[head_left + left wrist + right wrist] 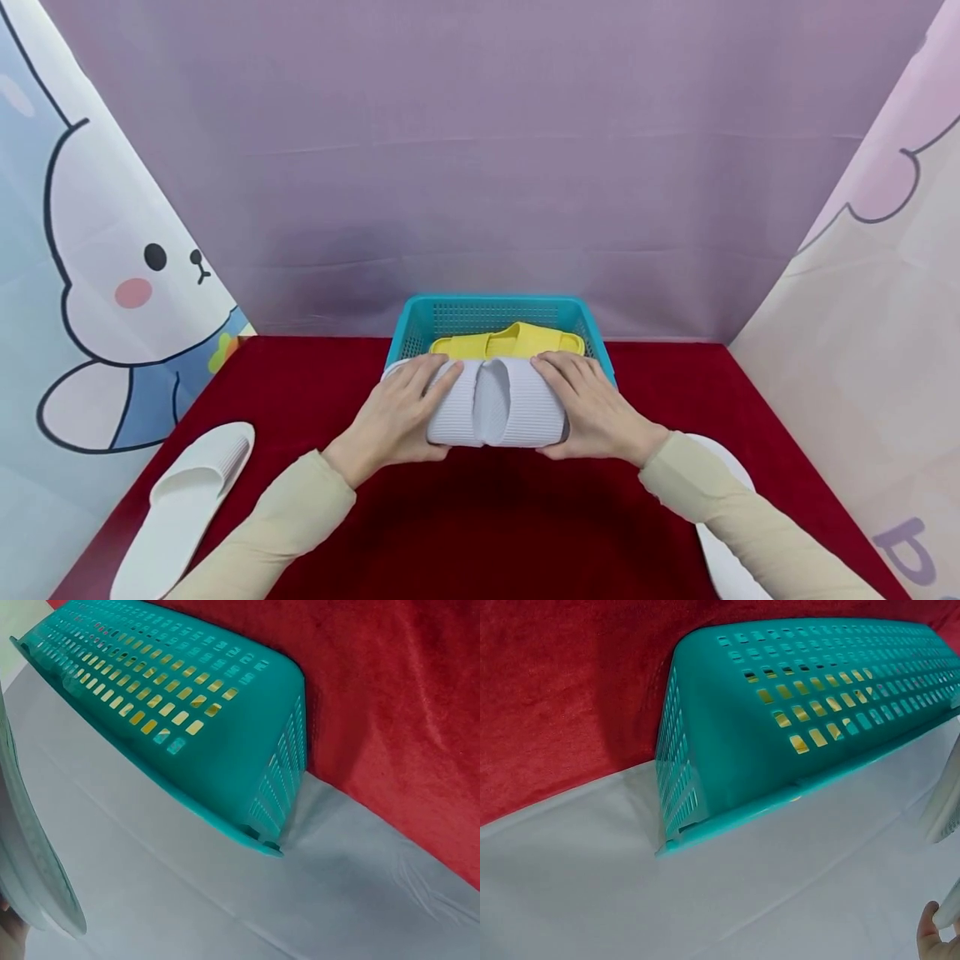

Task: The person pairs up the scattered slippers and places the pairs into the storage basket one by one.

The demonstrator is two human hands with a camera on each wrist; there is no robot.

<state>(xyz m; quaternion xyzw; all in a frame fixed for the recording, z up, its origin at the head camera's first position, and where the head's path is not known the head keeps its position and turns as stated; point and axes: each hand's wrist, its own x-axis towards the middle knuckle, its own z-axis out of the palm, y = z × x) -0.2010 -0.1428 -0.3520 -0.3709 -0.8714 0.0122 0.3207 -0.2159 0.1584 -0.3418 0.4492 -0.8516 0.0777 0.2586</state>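
Observation:
Both hands hold up white slippers with ribbed straps (pixel 531 408) in front of the teal basket (pixel 495 302). At the left end, my left hand (pixel 393 412) grips them with fingers over the top and thumb low on the near side. My right hand (pixel 600 408) grips the right end in the same way. Yellow slippers (pixel 531 340) lie inside the basket, partly hidden by the white pair. In the left wrist view, a white sole edge (pixel 41 862) shows at the left. Pale slipper edges (pixel 946 796) appear at the right border of the right wrist view.
A single white slipper (pixel 176 508) lies on the red cloth (pixel 480 533) at the left. Another white slipper (pixel 723 533) lies at the right, partly under the right forearm. A purple curtain (pixel 480 167) hangs behind the basket, with printed cloth walls on both sides.

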